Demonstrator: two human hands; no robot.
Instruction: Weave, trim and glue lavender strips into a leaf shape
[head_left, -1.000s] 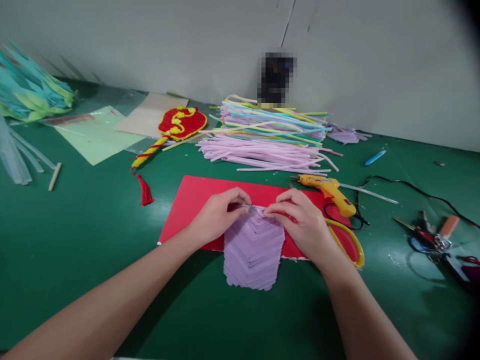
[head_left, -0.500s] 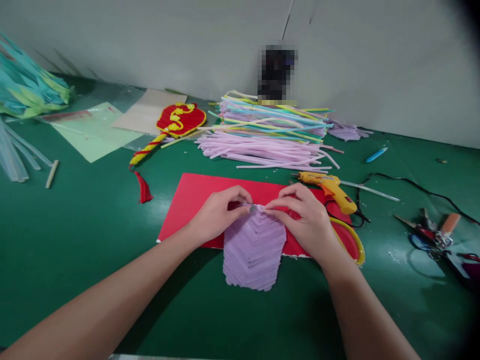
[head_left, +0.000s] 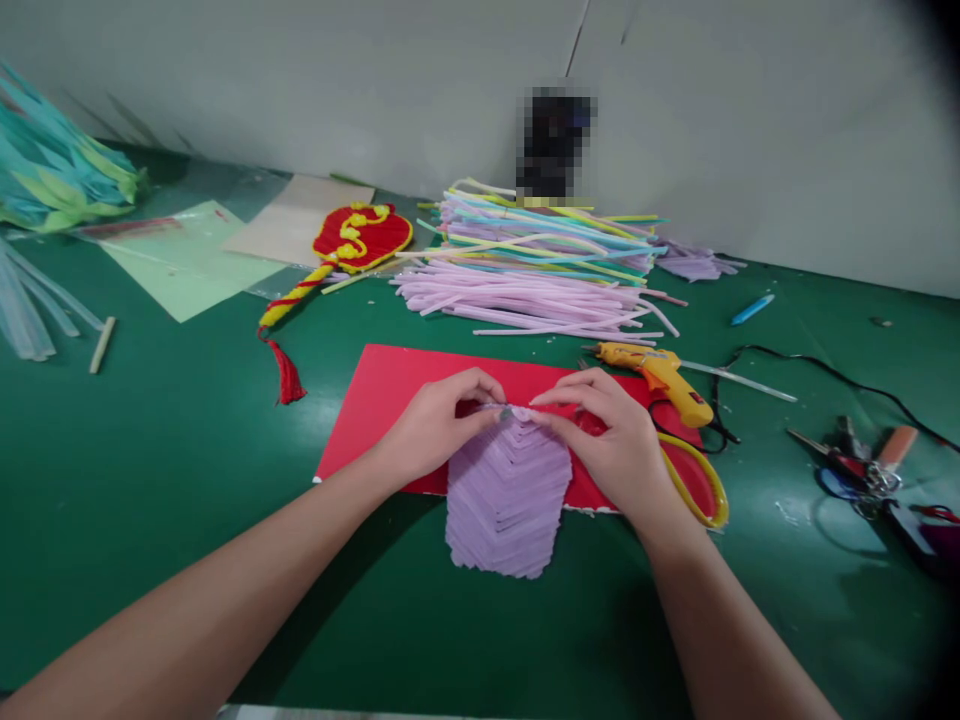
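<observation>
A lilac panel of bent pipe cleaners (head_left: 506, 490), laid in nested V rows, lies half on a red card (head_left: 390, 390) and half on the green table. My left hand (head_left: 435, 425) and my right hand (head_left: 611, 440) meet at the panel's far edge. The fingertips of both hands pinch and press the topmost lilac strand there. Both hands are closed on that strand.
A heap of lilac and coloured pipe cleaners (head_left: 532, 280) lies behind the card. A yellow glue gun (head_left: 660, 375) and yellow-handled scissors (head_left: 701, 480) sit to the right. A red and yellow fan with tassel (head_left: 352, 240) lies back left. More tools (head_left: 862, 470) rest far right.
Both hands stay pinched at the panel's top edge, with only slight finger shifts. The view has tilted a little.
</observation>
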